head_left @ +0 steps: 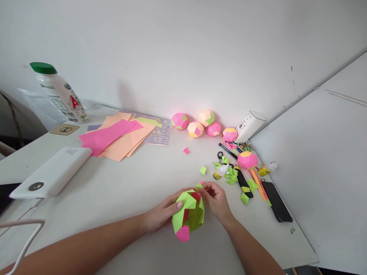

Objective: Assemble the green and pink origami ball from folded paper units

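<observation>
A partly open folded-paper ball (179, 214), mostly lime green with pink and red pieces, is in my hands above the near part of the table. My left hand (164, 211) grips it from the left, thumb on its outer face and the other fingers hidden behind. At its upper right edge, my right hand (215, 200) pinches a small green paper flap (198, 186) between thumb and fingers. The ball's hollow inside faces right. A loose green paper piece (203, 170) and a pink one (186, 151) lie beyond the hands.
Finished paper balls (195, 129) stand along the wall. To the right lie green scraps (231, 175), a glue bottle (220, 172), a black phone (276, 201) and a marker (228, 150). Orange and pink sheets (114, 139), a power bank (54, 172) and a green-capped bottle (61, 93) occupy the left.
</observation>
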The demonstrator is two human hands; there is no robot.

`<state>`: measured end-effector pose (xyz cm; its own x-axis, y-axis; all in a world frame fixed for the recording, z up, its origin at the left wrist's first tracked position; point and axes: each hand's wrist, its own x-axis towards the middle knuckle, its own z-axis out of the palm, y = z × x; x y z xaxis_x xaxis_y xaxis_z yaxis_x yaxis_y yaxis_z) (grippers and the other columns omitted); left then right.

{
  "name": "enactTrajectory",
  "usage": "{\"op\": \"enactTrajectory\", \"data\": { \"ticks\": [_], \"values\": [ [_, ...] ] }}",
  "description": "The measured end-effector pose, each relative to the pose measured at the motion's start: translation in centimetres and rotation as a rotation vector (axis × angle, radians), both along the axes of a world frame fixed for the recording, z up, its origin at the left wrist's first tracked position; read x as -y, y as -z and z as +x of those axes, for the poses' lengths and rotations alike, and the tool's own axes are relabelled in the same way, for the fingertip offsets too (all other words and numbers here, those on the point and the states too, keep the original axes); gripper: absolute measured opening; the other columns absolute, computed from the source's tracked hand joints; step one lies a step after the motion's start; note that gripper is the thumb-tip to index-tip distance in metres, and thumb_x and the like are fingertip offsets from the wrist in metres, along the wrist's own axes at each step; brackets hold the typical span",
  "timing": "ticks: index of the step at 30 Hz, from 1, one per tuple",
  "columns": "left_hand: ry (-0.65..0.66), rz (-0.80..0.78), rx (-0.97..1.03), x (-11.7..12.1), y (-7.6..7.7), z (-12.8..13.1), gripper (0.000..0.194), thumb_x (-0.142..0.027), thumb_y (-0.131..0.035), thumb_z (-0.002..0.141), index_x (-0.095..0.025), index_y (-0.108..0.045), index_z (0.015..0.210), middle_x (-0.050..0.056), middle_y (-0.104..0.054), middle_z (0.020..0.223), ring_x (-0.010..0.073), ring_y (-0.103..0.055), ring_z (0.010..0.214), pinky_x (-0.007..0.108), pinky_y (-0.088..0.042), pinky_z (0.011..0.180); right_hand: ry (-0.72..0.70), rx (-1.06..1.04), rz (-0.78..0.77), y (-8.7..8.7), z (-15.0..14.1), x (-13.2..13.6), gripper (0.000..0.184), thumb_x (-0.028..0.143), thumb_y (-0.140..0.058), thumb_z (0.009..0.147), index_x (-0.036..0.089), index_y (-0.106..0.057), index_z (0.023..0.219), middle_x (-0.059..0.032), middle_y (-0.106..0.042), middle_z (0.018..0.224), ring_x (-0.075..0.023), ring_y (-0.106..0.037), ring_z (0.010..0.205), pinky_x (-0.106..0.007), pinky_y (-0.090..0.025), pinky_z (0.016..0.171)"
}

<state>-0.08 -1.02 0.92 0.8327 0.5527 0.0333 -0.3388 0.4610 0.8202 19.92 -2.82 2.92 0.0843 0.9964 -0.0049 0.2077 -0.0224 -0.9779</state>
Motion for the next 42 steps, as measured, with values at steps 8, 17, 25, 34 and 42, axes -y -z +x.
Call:
{"op": "enactTrajectory", "data": {
  "ticks": [8, 17, 25, 34, 42],
  "values": [
    [-0.196, -0.027, -0.084, 0.4, 1.4, 0.0, 0.054, -0.054, -0.046, 0.088, -0.025, -0.037, 0.133, 0.011, -0.057, 0.123, 0.0287, -0.056, 0.109, 0.046, -0.044, 0.092, -0.136, -0.283, 0.262, -2.2, 0.9, 1.5, 0.008, 0.028, -0.06, 0.086, 0.022, -0.06, 0.081, 0.0005, -0.054, 0.087, -0.008, -0.054, 0.048, -0.026, -0.045, 0.046],
    [-0.288, 0.063, -0.178, 0.4, 0.7, -0.2, 0.048, -0.051, -0.044, 0.09, -0.021, -0.042, 0.127, 0.01, -0.061, 0.112, 0.0274, -0.059, 0.101, 0.043, -0.046, 0.087, -0.411, -0.282, 0.005, -2.2, -1.4, 3.4, 0.008, 0.026, -0.063, 0.085, 0.019, -0.06, 0.084, 0.0017, -0.052, 0.076, -0.0061, -0.054, 0.047, -0.018, -0.037, 0.038],
    [-0.278, -0.029, -0.128, 0.3, 1.1, 0.0, 0.047, -0.051, -0.047, 0.089, -0.022, -0.044, 0.125, 0.009, -0.062, 0.11, 0.0264, -0.06, 0.098, 0.042, -0.047, 0.086, -0.368, -0.352, -0.099, -2.5, -0.8, 2.9, 0.013, 0.03, -0.063, 0.085, 0.02, -0.054, 0.086, 0.0043, -0.054, 0.06, -0.0057, -0.044, 0.041, -0.018, -0.032, 0.038],
    [-0.25, -0.071, -0.096, 0.3, 0.9, 0.1, 0.044, -0.049, -0.047, 0.089, -0.023, -0.045, 0.124, 0.008, -0.062, 0.108, 0.0259, -0.06, 0.098, 0.042, -0.048, 0.085, -0.293, -0.433, -0.09, -2.4, -0.4, 2.4, 0.012, 0.024, -0.076, 0.072, 0.023, -0.066, 0.079, 0.0032, -0.052, 0.076, -0.0032, -0.034, 0.048, -0.019, -0.027, 0.043],
    [-0.258, -0.1, -0.139, 0.2, 0.7, 0.2, 0.05, -0.052, -0.05, 0.087, -0.023, -0.042, 0.126, 0.01, -0.064, 0.112, 0.0277, -0.062, 0.1, 0.041, -0.048, 0.084, -0.264, -0.507, -0.099, -2.0, -0.3, 2.4, 0.015, 0.034, -0.069, 0.08, 0.027, -0.069, 0.093, 0.0047, -0.048, 0.058, -0.0068, -0.042, 0.047, -0.02, -0.029, 0.043]
  ]
}}
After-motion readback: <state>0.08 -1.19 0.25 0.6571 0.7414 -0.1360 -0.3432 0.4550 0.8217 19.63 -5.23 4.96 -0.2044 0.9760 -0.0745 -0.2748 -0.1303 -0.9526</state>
